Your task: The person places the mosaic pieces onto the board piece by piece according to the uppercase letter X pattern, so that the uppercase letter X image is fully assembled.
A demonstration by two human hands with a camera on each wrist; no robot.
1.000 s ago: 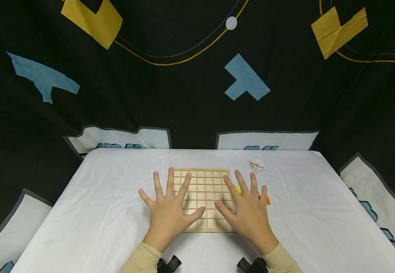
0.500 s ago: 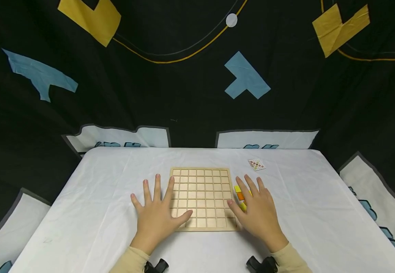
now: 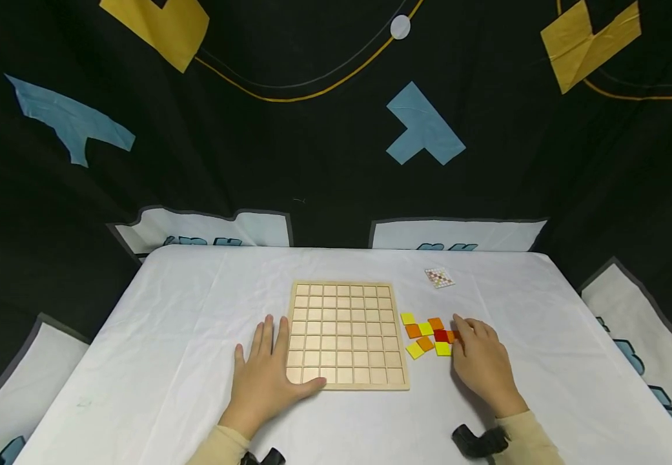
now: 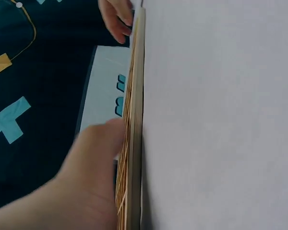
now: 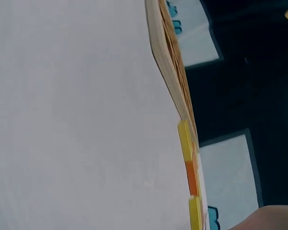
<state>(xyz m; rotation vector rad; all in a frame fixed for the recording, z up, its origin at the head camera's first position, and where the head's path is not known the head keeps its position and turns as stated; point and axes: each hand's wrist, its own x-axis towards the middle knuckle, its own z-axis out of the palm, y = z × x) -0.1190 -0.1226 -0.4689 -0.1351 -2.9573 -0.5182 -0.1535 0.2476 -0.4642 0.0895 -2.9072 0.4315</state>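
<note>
A pale wooden grid board (image 3: pixel 344 332) lies flat on the white tablecloth (image 3: pixel 167 323), its cells bare. My left hand (image 3: pixel 266 373) lies flat on the cloth against the board's left side, its thumb on the front left corner; that thumb (image 4: pixel 98 158) fills the left wrist view beside the board's edge (image 4: pixel 137 120). Several loose square tiles (image 3: pixel 427 336), yellow, orange and red, lie right of the board. My right hand (image 3: pixel 482 358) rests on the cloth with its fingertips touching the rightmost tiles. The right wrist view shows yellow and orange tiles (image 5: pixel 188 163) edge-on.
A small patterned card (image 3: pixel 439 278) lies near the table's far right. Black printed cloth hangs behind and beside the table. Dark wrist-camera mounts (image 3: pixel 478 441) show at the bottom edge. White cloth stretches left of the board and right of my right hand.
Both hands slid outward off the board. The left now lies at its left edge. The right moved right, uncovering the coloured tiles it had lain over.
</note>
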